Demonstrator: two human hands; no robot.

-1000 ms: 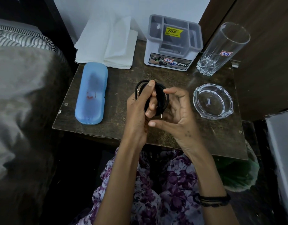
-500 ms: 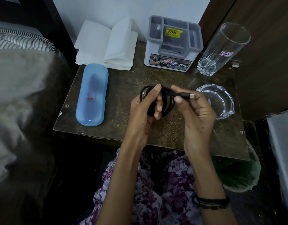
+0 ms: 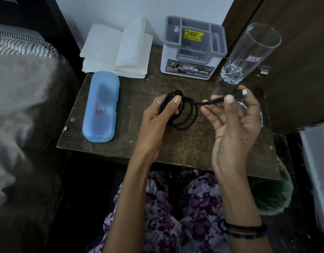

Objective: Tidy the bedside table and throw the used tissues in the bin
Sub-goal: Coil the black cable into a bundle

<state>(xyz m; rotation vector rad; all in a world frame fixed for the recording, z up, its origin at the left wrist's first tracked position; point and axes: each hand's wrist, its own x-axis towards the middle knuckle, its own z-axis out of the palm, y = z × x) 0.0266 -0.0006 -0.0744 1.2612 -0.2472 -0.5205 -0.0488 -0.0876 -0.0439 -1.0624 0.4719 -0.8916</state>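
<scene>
Bedside table (image 3: 139, 92), dark worn top, viewed from above. Both hands are raised over its middle. The left hand (image 3: 157, 117) grips a coiled black cable (image 3: 185, 117), thumb laid across the top of the loops and fingers curled through them. The right hand (image 3: 230, 121) pinches the free end of the same cable between thumb and fingertips, just behind the metal plug (image 3: 244, 92); the remaining fingers are loosely bent, palm turned up. A short straight run of cable spans the gap between the two hands.

Tissues (image 3: 117, 50): a folded white stack at the back left corner of the table, against the wall, one sheet standing up. None seen crumpled. A green-lined bin (image 3: 271, 196) sits on the floor below the table's front right corner, partly hidden.

Other items on the table: a blue case (image 3: 101, 106) along the left edge; a grey and white organiser (image 3: 192, 50) at the back centre with a yellow price sticker; a tall clear glass (image 3: 249, 52) at the back right; a clear glass dish (image 3: 260, 115) mostly hidden behind the right hand
</scene>
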